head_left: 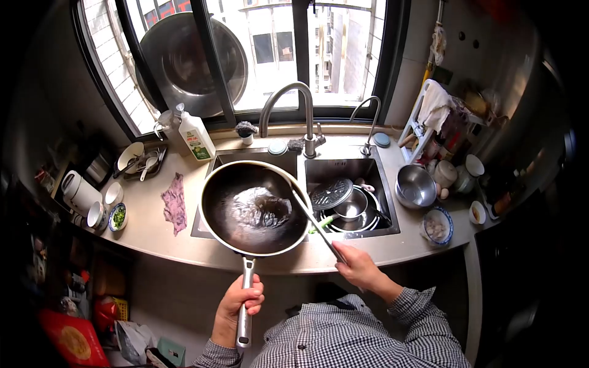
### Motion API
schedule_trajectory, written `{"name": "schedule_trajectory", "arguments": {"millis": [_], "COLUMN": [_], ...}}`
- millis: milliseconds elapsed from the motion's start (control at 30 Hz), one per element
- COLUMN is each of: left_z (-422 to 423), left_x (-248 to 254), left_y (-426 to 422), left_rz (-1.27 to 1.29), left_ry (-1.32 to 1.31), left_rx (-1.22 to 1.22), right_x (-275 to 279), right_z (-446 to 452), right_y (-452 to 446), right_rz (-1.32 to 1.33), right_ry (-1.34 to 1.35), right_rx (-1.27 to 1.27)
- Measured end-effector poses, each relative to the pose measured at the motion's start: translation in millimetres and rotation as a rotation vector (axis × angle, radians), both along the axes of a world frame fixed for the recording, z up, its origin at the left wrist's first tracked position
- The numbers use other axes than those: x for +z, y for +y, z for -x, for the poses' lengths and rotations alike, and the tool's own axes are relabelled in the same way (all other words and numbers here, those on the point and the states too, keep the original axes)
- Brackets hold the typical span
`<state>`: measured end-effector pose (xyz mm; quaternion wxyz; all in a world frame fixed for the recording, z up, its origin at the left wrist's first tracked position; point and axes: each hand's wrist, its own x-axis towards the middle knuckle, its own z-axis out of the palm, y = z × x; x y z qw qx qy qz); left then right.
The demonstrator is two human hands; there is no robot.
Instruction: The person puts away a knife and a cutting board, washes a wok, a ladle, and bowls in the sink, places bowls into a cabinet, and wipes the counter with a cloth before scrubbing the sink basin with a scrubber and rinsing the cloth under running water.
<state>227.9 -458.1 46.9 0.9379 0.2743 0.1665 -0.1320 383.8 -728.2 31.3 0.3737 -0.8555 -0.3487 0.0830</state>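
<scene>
My left hand [241, 297] is closed round the silver handle of a large dark frying pan [221, 205]. The pan is over the left sink basin and the counter's front edge. Shiny liquid lies in the middle of it. My right hand [361, 266] grips a long thin metal-shafted utensil [313, 216], slanting across the pan's right rim. Its far end is near the pan's upper right inside; I cannot make out its head. Behind the pan, the tall curved faucet [287, 88] stands at the sink.
The right sink basin [386, 202] holds a small pot, a ridged dark lid and other dishes. A steel bowl [416, 186] and a bowl of pale pieces [437, 226] stand right. Left are a pink cloth [174, 205], a white bottle [196, 136] and a bowl of chopped greens [118, 217].
</scene>
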Motion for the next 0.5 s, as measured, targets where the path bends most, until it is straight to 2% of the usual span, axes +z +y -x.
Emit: {"name": "schedule_trajectory", "arguments": {"millis": [233, 400, 500], "left_z": [-12.6, -38.4, -55.4], "left_x": [23.0, 57.8, 72.2], "left_y": [33.2, 58.6, 77.0], "left_rz": [-0.484, -0.776, -0.873], "left_ry": [0.176, 0.315, 0.361], "left_rx": [0.170, 0.143, 0.083], "right_x": [-20.7, -42.0, -35.4], "right_z": [-17.7, -38.6, -48.5], "right_y": [36.2, 60.6, 62.5], "right_rz": [0.102, 0.066, 0.102], "right_ry": [0.062, 0.031, 0.048], "right_rx": [0.160, 0.220, 0.211]}}
